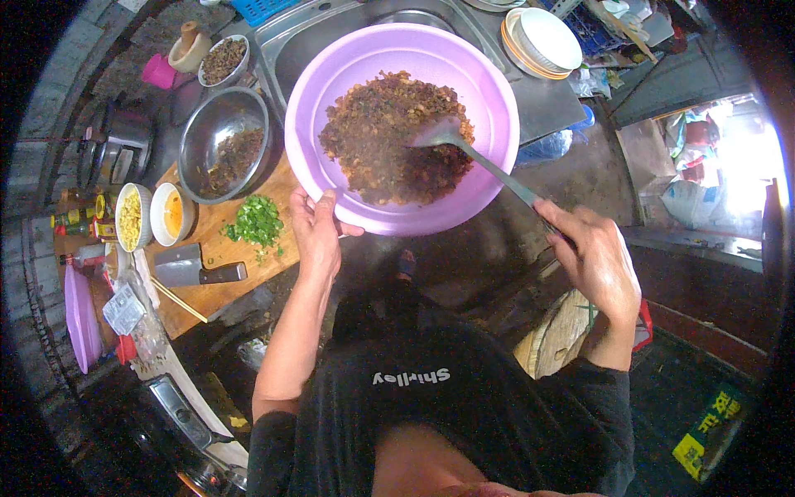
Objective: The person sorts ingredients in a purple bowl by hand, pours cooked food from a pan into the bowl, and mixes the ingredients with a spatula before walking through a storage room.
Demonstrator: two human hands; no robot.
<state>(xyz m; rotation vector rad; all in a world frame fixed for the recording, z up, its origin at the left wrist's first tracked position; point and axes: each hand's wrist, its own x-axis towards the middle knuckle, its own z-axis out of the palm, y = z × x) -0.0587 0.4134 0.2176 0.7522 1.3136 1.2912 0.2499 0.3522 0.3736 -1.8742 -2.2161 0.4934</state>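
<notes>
My left hand (318,227) grips the near left rim of a large purple plastic basin (298,124). A spread of brown, finely chopped cooked filling (379,143) covers the basin's floor, with a faint haze over it. My right hand (590,255) is closed around the handle of a long metal spatula (497,171). The spatula's head rests in or on the filling, and its lower edge is hard to make out. Left of the basin, a steel mixing bowl (199,136) contains some dark chopped food.
A wooden cutting board (267,267) bears chopped green onion (256,222), a cleaver (180,266), and bowls of yellow bits (130,217) and beaten egg (171,214). Chopsticks (180,299) cross its near edge. Behind the basin is a steel sink (279,53); stacked bowls (546,40) stand right of it.
</notes>
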